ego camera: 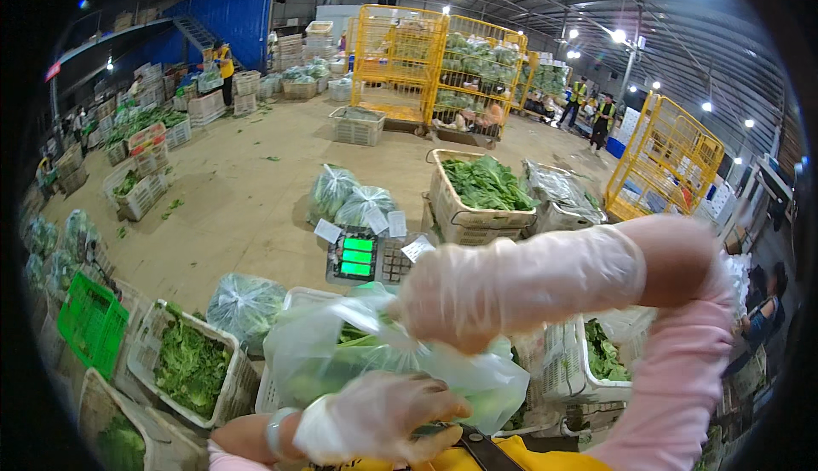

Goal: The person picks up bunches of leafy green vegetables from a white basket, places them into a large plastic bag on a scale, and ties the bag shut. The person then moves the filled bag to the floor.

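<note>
A clear plastic bag (307, 356) of leafy green vegetables lies before me, its top bunched up. My right hand (460, 305), in a thin translucent glove and blurred, has closed on the bunched plastic at the top of the bag. Lower down, my left hand (390, 417), gloved alike, curls its fingers at the bag's near side, just above a black strap (482, 448) on my yellow garment. Whether those fingers hold anything is unclear. Beyond the bag stands a weighing scale with a lit green display (356, 257).
Filled bags (364, 203) rest behind the scale, with paper slips about them. Crates of greens stand left (192, 362), right (594, 356) and ahead (486, 183). A green crate (92, 324) leans far left. Yellow cage trolleys (399, 62) and several people are farther off.
</note>
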`<state>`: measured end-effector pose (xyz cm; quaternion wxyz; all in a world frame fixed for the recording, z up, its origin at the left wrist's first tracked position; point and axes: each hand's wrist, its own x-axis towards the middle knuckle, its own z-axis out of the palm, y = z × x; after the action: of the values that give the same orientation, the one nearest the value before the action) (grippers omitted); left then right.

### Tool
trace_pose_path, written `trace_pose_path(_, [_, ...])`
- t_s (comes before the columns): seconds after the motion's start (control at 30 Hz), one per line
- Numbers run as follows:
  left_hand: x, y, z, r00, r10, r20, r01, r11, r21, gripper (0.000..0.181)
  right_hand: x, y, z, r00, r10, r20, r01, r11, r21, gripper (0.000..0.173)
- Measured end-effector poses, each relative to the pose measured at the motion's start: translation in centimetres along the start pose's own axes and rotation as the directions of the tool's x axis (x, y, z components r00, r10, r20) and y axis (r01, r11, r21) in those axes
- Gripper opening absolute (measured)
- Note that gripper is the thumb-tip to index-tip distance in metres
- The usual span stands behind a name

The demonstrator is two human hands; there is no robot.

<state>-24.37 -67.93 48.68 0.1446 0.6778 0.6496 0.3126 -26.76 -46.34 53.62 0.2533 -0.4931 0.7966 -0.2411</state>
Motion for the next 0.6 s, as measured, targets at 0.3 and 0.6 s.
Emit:
trace_pose_path(0.3, [7.0,-18.6,6.1,0.789,-0.317,-0.527,-0.574,-0.073,-0.815,0.072,-2.7,-2.1,1.5,0.883,0.458,0.097,-0.401,0.632,0.663,0.020])
trace_pose_path(0.6, [8.9,-18.0,8.2,0.876,-0.234,-0.422,-0.408,0.106,-0.907,0.036,-2.8,4.3,8.6,0.297,0.806,-0.512,0.056,0.521,0.852,0.043])
